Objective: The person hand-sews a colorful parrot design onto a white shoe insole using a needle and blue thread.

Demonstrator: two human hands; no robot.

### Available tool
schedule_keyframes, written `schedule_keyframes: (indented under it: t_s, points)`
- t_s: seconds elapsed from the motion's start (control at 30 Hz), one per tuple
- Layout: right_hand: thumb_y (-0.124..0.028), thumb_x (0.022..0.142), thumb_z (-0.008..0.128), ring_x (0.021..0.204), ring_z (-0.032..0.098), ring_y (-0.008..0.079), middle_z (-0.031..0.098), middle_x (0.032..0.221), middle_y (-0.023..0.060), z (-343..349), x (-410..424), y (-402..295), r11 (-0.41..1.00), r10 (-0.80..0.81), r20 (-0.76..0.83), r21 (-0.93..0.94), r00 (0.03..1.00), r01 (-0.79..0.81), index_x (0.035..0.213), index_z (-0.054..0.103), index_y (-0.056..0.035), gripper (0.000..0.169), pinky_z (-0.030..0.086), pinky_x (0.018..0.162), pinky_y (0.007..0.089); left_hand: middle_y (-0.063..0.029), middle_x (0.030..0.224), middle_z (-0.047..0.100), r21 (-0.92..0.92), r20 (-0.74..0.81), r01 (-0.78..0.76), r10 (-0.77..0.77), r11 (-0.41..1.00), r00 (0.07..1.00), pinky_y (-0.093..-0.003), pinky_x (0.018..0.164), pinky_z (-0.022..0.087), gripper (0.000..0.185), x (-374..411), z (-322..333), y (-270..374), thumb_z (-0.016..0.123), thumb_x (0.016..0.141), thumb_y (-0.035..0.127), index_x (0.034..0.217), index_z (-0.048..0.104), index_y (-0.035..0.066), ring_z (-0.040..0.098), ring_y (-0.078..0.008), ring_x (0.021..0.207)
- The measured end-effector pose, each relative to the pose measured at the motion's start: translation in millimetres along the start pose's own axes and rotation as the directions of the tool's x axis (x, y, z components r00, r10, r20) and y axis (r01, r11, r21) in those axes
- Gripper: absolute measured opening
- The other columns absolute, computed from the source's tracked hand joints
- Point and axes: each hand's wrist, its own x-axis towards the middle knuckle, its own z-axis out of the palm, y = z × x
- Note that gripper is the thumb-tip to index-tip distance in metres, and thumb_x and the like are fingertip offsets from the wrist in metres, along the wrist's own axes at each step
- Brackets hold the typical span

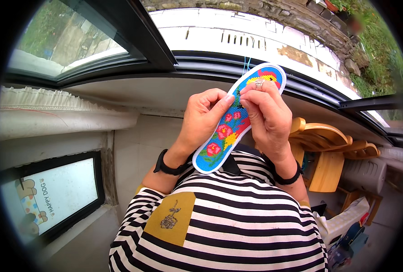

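An embroidered shoe insole (218, 139) with a white edge, blue ground, pink flowers and a yellow and red figure is held slantwise before my body. My left hand (205, 115) grips its left edge, the thumb on the stitched face. Over its upper right part is my right hand (269, 112), thumb and forefinger pinched close to dark stitches near the middle; whether a needle is between them cannot be told. A ring is on a finger of this hand. Light blue thread (245, 66) shows beyond the insole's upper left edge.
A dark window frame (201, 66) runs just beyond the insole, with a stone wall and plants outside. Wooden chairs (327, 170) stand at the right, near bags on the floor. On the left are a ruffled white cloth (52, 102) and a dark-framed pane (69, 193).
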Motion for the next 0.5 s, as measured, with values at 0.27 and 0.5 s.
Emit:
schedule_keyframes:
  t_s: [0.27,0.5]
  points:
    - [-0.016,0.100,0.045,0.072,0.064,0.0197,0.061,0.080,0.0115,-16.0,1.2,-2.8,0.301,0.397,0.255,0.872,0.882,-0.387,0.104,0.046,-0.0030,0.014,0.056,0.058,0.0275,-0.0003,0.071,0.063,0.038,-0.023,-0.048,0.049,0.998,0.999,-0.0178,0.057,0.045,0.019,-2.8,6.4,4.6,0.060,0.093,0.014,0.082,0.063,-0.001,0.054,-0.0020,0.063]
    - [-0.018,0.102,0.041,0.069,0.063,0.0222,0.055,0.071,0.0094,-24.1,-2.8,4.8,0.174,0.353,0.322,0.900,0.878,-0.400,0.104,0.046,-0.0039,0.015,0.056,0.052,0.0281,0.0000,0.072,0.064,0.137,-0.051,-0.097,0.105,0.986,0.993,-0.0177,0.058,0.045,0.018,-4.5,0.9,2.4,0.060,0.093,0.014,0.084,0.064,-0.001,0.055,-0.0019,0.064]
